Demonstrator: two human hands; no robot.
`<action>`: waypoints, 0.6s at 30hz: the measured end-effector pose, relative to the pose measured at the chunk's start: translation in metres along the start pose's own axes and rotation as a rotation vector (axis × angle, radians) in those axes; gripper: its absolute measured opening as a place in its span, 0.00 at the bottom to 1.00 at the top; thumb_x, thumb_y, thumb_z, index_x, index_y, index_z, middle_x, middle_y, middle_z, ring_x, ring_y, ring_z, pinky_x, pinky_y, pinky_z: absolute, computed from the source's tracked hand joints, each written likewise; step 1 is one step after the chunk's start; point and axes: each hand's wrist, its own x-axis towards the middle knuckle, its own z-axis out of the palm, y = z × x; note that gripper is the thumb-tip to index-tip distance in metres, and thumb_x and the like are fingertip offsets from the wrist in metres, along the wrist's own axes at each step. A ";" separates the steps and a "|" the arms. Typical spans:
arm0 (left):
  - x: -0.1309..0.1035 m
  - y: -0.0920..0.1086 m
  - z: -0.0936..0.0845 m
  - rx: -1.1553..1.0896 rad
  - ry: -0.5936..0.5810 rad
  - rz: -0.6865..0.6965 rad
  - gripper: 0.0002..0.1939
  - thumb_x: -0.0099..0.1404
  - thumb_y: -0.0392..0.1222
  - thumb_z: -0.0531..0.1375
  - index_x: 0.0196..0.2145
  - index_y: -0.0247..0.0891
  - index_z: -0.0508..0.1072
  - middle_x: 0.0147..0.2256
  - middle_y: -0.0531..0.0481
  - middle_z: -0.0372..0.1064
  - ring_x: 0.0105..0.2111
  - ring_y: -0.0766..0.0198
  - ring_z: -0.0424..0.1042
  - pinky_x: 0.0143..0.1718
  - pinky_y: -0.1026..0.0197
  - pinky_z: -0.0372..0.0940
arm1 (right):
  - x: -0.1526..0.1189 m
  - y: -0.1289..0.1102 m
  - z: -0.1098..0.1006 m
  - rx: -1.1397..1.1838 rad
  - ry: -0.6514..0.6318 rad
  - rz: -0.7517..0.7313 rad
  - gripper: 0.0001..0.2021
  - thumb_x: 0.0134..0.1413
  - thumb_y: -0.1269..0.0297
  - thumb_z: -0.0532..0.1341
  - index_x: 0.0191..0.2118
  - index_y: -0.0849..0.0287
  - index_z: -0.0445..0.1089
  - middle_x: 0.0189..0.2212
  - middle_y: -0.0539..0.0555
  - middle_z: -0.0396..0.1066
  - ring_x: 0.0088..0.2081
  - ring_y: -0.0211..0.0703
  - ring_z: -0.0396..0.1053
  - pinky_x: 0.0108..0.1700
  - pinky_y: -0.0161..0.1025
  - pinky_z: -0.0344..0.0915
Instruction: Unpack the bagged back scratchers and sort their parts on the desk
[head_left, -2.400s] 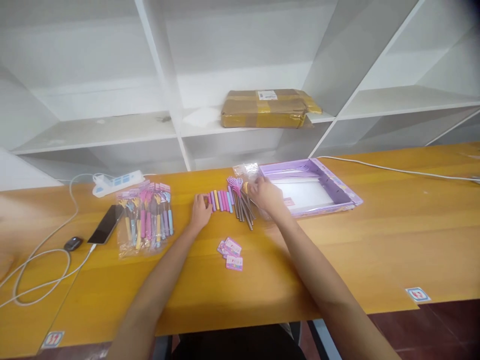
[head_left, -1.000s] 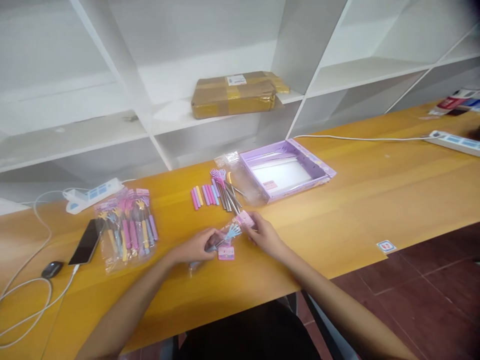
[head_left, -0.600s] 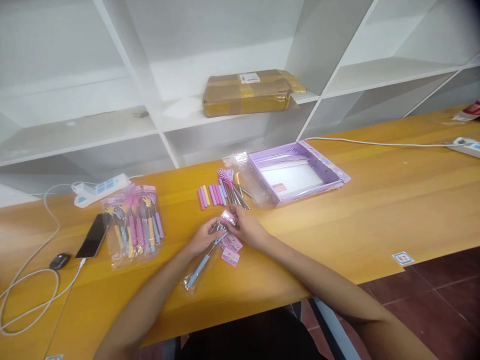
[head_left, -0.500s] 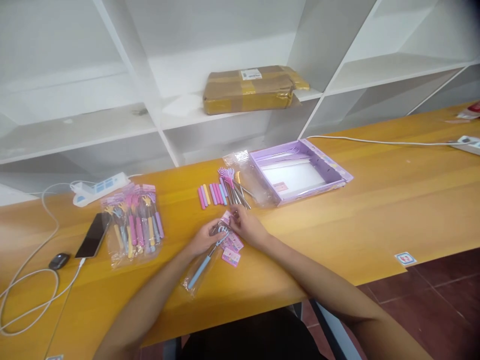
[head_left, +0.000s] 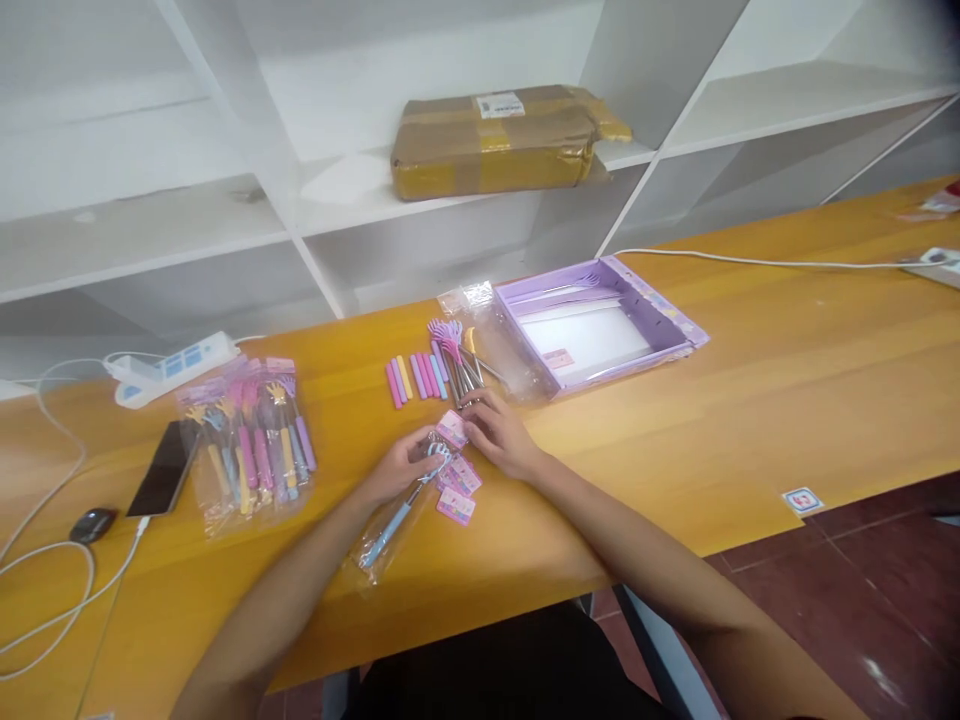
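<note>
A blue hand-shaped back scratcher (head_left: 396,522) lies in a clear plastic bag, its handle slanting toward the table's front edge. My left hand (head_left: 403,467) grips it near the blue claw end, thumb on top. My right hand (head_left: 501,435) is curled at the right edge of a pink printed card (head_left: 451,428), near the bag's top; thumb and fingertips meet the card's edge. Two more pink cards, one (head_left: 460,476) partly over by the claw and another (head_left: 456,505) below it, lie on the table.
Behind my hands lie several loose back scratchers (head_left: 459,355) and coloured handle sleeves (head_left: 427,376). A purple box (head_left: 651,362) stands right of them. Bagged scratchers (head_left: 255,440), a phone (head_left: 166,468), a mouse (head_left: 93,525) and a power strip (head_left: 180,368) are left. A taped carton (head_left: 487,145) sits on the shelf.
My right hand has shifted slightly off the card, and more of the card's face shows. My left hand keeps its hold on the bagged back scratcher. The camera view has tilted a little.
</note>
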 end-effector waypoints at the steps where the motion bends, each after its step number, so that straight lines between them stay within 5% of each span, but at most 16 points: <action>1: 0.000 0.000 0.000 -0.006 -0.007 0.000 0.31 0.67 0.52 0.72 0.63 0.40 0.75 0.58 0.41 0.76 0.57 0.49 0.75 0.59 0.53 0.67 | 0.000 0.000 0.001 0.024 0.000 0.007 0.09 0.75 0.59 0.57 0.47 0.54 0.73 0.53 0.61 0.69 0.53 0.53 0.71 0.57 0.52 0.71; 8: 0.003 0.005 0.003 0.008 0.022 0.021 0.28 0.65 0.53 0.73 0.57 0.36 0.77 0.53 0.41 0.78 0.53 0.51 0.76 0.55 0.56 0.68 | 0.004 0.000 0.010 0.113 0.103 0.116 0.17 0.75 0.50 0.59 0.38 0.54 0.74 0.45 0.58 0.69 0.50 0.51 0.70 0.57 0.50 0.69; 13: 0.002 0.000 -0.003 -0.089 0.045 -0.028 0.30 0.59 0.52 0.76 0.54 0.35 0.76 0.40 0.47 0.77 0.32 0.64 0.74 0.34 0.64 0.67 | 0.011 0.003 -0.010 0.050 0.340 0.269 0.18 0.72 0.47 0.60 0.36 0.55 0.73 0.41 0.56 0.69 0.45 0.50 0.69 0.47 0.46 0.69; 15: 0.000 -0.003 -0.007 -0.163 0.053 -0.038 0.33 0.57 0.53 0.76 0.55 0.35 0.76 0.34 0.51 0.75 0.26 0.68 0.69 0.27 0.66 0.64 | 0.009 0.000 -0.021 0.044 0.269 0.329 0.20 0.71 0.45 0.60 0.34 0.55 0.73 0.36 0.54 0.70 0.39 0.47 0.69 0.42 0.43 0.67; 18: -0.001 -0.006 -0.013 -0.273 0.078 -0.020 0.36 0.56 0.55 0.76 0.56 0.34 0.74 0.29 0.53 0.72 0.22 0.70 0.65 0.24 0.66 0.60 | -0.005 -0.012 -0.026 0.030 -0.055 0.345 0.21 0.71 0.45 0.60 0.32 0.56 0.73 0.29 0.51 0.70 0.32 0.44 0.68 0.37 0.41 0.64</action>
